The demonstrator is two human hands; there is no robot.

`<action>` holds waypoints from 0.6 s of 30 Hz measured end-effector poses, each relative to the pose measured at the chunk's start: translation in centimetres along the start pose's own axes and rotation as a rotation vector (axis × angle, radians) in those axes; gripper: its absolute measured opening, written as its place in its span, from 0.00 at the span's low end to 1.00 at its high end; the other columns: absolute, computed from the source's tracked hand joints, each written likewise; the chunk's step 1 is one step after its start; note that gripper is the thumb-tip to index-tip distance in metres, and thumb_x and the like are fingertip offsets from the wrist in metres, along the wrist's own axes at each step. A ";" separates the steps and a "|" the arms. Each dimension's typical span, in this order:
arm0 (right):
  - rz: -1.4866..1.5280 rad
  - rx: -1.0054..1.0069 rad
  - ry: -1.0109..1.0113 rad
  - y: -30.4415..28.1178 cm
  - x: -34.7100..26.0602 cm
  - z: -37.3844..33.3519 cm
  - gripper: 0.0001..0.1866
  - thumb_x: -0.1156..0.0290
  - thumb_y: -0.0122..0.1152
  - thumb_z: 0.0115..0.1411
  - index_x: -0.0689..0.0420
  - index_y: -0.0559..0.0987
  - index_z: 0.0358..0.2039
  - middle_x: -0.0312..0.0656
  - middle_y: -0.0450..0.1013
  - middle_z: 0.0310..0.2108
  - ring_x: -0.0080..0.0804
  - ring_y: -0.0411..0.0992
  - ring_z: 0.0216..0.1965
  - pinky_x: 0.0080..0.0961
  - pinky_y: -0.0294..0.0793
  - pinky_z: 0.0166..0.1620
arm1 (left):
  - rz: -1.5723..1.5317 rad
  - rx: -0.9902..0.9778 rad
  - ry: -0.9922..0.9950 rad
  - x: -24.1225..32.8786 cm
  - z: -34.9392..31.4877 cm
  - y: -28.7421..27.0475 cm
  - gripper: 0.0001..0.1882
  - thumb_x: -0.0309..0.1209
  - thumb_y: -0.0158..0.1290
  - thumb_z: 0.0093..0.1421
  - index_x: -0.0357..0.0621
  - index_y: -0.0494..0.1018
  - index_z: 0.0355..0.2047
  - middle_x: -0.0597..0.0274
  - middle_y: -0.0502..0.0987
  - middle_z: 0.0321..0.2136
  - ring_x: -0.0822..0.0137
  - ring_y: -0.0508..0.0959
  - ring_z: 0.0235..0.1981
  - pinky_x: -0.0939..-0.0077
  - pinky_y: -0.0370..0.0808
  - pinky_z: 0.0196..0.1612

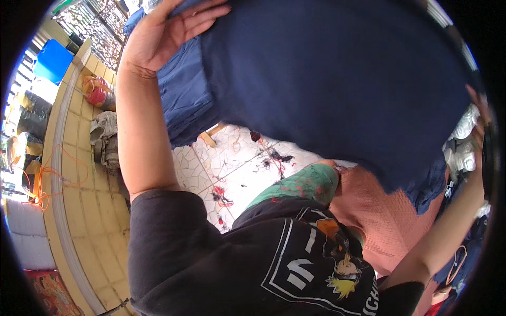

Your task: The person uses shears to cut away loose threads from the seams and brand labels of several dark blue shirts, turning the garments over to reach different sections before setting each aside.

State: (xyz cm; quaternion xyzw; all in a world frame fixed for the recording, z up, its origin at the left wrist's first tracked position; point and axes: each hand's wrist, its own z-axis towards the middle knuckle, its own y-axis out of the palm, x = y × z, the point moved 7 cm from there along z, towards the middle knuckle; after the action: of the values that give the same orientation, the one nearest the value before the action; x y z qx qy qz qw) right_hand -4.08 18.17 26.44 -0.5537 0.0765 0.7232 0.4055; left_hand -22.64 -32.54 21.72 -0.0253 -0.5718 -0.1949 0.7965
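A broad piece of navy blue fabric [337,79] is spread up across the top and right of the head view. At its upper left is my left hand [176,31], palm toward me and several fingers stretched along the fabric. A strip of the fabric runs between thumb and fingers, and the thumb's tip is cut off by the top edge. My right hand [478,118] is at the far right rim, its thumb side against the fabric's edge, most fingers hidden. More folded navy fabric [184,89] hangs beside my left forearm.
Thread scraps [279,158] litter the white tiled floor [232,163]. A salmon textured cloth [379,210] lies below the fabric. Along the yellow tiled ledge [84,195] at left are a blue container [52,60], a grey motor-like machine [107,147] and orange cord [42,184].
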 end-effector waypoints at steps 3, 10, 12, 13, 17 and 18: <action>0.155 -0.197 0.044 11.8 1.5 3.7 0.24 0.50 0.59 0.60 0.56 0.77 0.47 0.26 0.62 0.18 0.09 0.52 0.14 0.10 0.51 0.17 | 0.272 0.083 -0.022 0.4 2.3 -17.1 0.19 0.34 0.49 0.64 0.36 0.68 0.51 0.53 0.77 0.44 0.54 0.77 0.47 0.55 0.67 0.59; 0.576 -0.311 -0.087 26.4 -11.3 1.0 0.17 0.62 0.58 0.61 0.64 0.75 0.41 0.35 0.69 0.20 0.16 0.56 0.13 0.08 0.58 0.15 | 0.068 0.587 0.617 8.5 -5.1 -24.2 0.20 0.36 0.44 0.64 0.36 0.67 0.51 0.50 0.71 0.53 0.53 0.70 0.55 0.52 0.62 0.61; 0.471 -0.432 -0.105 30.8 -10.8 1.4 0.21 0.60 0.58 0.61 0.65 0.73 0.46 0.35 0.71 0.25 0.14 0.58 0.13 0.05 0.54 0.14 | 0.100 0.630 0.524 5.5 -6.8 -28.7 0.20 0.37 0.46 0.63 0.37 0.66 0.52 0.52 0.72 0.50 0.57 0.71 0.53 0.57 0.65 0.59; 0.429 -0.543 -0.152 33.9 -9.6 0.5 0.23 0.59 0.58 0.61 0.63 0.72 0.49 0.35 0.73 0.30 0.13 0.59 0.14 0.06 0.52 0.14 | 0.145 0.669 0.424 3.8 -8.8 -31.4 0.20 0.37 0.46 0.63 0.37 0.66 0.52 0.54 0.72 0.49 0.60 0.72 0.51 0.61 0.67 0.57; 0.171 -0.719 -0.131 34.0 -3.9 -0.5 0.29 0.56 0.56 0.62 0.59 0.65 0.58 0.37 0.77 0.44 0.11 0.65 0.15 0.08 0.52 0.13 | 0.048 0.762 -0.179 -13.3 -15.2 -38.5 0.20 0.40 0.56 0.57 0.41 0.70 0.44 0.64 0.74 0.42 0.66 0.76 0.39 0.73 0.72 0.40; 0.085 -0.729 -0.125 32.6 -2.6 -0.2 0.30 0.56 0.56 0.62 0.59 0.65 0.59 0.37 0.78 0.43 0.11 0.65 0.14 0.08 0.52 0.12 | 0.000 0.743 -0.377 -17.9 -17.1 -39.0 0.17 0.42 0.56 0.57 0.45 0.72 0.41 0.65 0.76 0.39 0.66 0.76 0.36 0.74 0.71 0.37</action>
State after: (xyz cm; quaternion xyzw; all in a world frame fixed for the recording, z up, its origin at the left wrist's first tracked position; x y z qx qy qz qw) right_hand -25.63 -4.78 17.59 -0.6128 -0.1882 0.7516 0.1554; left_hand -25.26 -68.02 -7.76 0.2287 -0.7390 0.0330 0.6328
